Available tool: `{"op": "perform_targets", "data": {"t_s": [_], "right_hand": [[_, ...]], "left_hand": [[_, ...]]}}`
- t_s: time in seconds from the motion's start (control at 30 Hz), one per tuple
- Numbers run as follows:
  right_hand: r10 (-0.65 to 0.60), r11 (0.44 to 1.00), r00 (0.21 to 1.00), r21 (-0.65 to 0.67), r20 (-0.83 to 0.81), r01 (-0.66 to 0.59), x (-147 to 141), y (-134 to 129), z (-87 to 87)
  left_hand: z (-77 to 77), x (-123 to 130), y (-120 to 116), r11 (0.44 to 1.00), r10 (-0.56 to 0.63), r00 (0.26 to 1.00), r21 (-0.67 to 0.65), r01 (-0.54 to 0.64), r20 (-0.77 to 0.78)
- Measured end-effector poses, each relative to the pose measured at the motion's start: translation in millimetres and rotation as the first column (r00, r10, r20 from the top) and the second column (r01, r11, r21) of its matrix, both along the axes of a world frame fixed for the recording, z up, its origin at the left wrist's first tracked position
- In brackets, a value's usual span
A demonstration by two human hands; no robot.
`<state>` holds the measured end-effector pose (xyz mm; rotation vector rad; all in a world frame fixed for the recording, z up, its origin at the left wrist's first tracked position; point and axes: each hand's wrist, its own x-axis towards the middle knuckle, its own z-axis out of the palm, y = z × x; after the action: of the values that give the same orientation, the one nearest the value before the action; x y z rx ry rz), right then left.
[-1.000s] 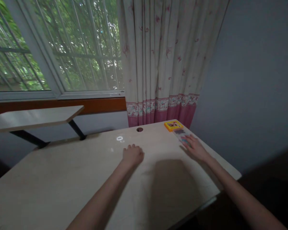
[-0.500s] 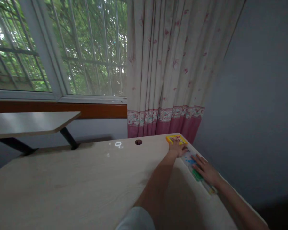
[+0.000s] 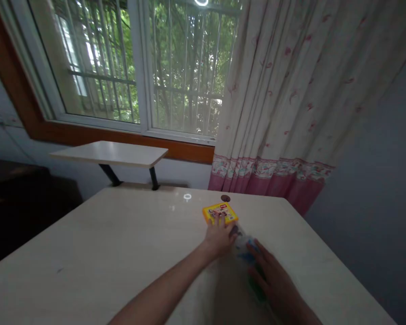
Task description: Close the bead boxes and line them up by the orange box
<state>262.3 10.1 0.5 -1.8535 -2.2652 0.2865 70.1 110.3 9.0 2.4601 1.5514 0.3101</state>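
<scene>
A yellow packet (image 3: 230, 212) lies flat on the pale table, right of its middle. My left hand (image 3: 218, 235) rests with spread fingers on the packet's near edge, its thumb beside a small dark item (image 3: 234, 229). Just right of that, a clear item with blue parts (image 3: 245, 256) lies partly under my right hand (image 3: 270, 271), whose fingers are stretched out over it. A green item (image 3: 256, 289) shows blurred below my right palm. Motion blur hides the details of these items.
The pale table (image 3: 122, 243) has a round cable hole (image 3: 225, 198) near its back edge. A raised shelf (image 3: 115, 153) on black legs stands at the back left. Behind are a barred window and a floral curtain (image 3: 274, 113).
Both hands and the items have moved left across the table, away from its right edge. The view has turned left, showing more of the window and the dark area at left.
</scene>
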Motion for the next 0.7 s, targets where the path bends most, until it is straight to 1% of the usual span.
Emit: {"op": "perform_targets", "data": {"t_s": [0.07, 0.13, 0.27, 0.3, 0.33, 0.4, 0.47, 0.5, 0.57, 0.63, 0.7], "right_hand": [[0.044, 0.999, 0.998, -0.003, -0.038, -0.044, -52.1, 5.8, 4.0], [0.080, 0.997, 0.994, 0.000, -0.072, -0.080, -105.8, 13.0, 7.4], [0.179, 0.983, 0.971, 0.057, -0.157, -0.172, -205.2, 28.6, 11.8], [0.181, 0.983, 0.968, 0.064, -0.172, -0.173, -227.1, 32.4, 12.3], [0.163, 0.986, 0.969, 0.058, -0.185, -0.155, -247.8, 36.0, 12.6], [0.153, 0.988, 0.966, 0.042, -0.207, -0.148, -285.7, 41.8, 12.4], [0.142, 0.990, 0.964, 0.018, -0.227, -0.142, -318.3, 45.0, 11.9], [0.142, 0.989, 0.961, 0.005, -0.236, -0.145, -332.0, 45.4, 12.1], [0.140, 0.989, 0.955, -0.017, -0.262, -0.149, -351.8, 43.9, 14.6], [0.134, 0.983, 0.940, -0.081, -0.313, -0.167, -359.5, 40.0, 20.9], [0.134, 0.971, 0.912, -0.134, -0.387, -0.200, -355.1, 34.1, 29.7]], "left_hand": [[6.1, -59.3, -4.2, 0.999, 0.034, 0.998, -0.018, -0.035, -0.046], [17.1, -117.6, -3.7, 0.994, 0.077, 0.991, -0.068, -0.085, -0.107], [39.6, -224.6, 6.2, 0.963, 0.116, 0.970, -0.216, -0.163, -0.214], [43.1, -248.6, 9.7, 0.949, 0.138, 0.963, -0.247, -0.195, -0.230], [45.6, -271.3, 13.2, 0.942, 0.150, 0.963, -0.262, -0.208, -0.223], [48.0, -311.5, 19.6, 0.943, 0.114, 0.981, -0.295, -0.156, -0.157], [48.3, -342.7, 23.9, 0.939, 0.087, 0.993, -0.325, -0.109, -0.082], [48.3, -354.2, 25.0, 0.940, 0.103, 0.993, -0.322, -0.115, -0.052], [49.0, -369.1, 25.9, 0.946, 0.155, 0.987, -0.282, -0.159, -0.036], [52.3, -374.6, 25.9, 0.955, 0.202, 0.978, -0.212, -0.209, -0.056], [58.8, -373.6, 25.1, 0.955, 0.224, 0.971, -0.181, -0.236, -0.085]]}}
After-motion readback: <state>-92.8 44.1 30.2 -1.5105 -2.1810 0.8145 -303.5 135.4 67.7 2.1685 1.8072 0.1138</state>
